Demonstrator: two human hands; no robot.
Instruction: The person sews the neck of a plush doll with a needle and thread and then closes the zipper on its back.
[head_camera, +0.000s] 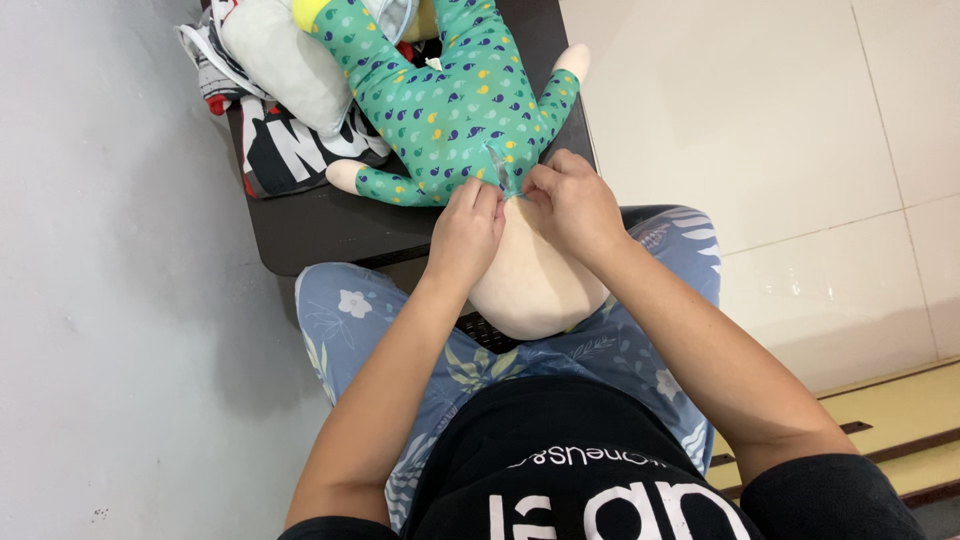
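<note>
A cream cloth doll lies on a dark low table (320, 225), its plain round head (530, 280) hanging over the near edge towards my lap. The doll wears a green one-piece suit (450, 110) printed with small yellow and purple drops. My left hand (465, 230) and my right hand (570, 205) meet at the suit's neck opening, each pinching the green fabric there. The doll's cream hands stick out of both sleeves. Its legs run off the top of the view.
A pale grey cushion (285, 60) and a folded black, white and red cloth (290, 145) lie on the table's left side. A grey wall runs down the left. Cream floor tiles (780, 150) spread to the right, with a yellow wooden ledge (900, 420) at the lower right.
</note>
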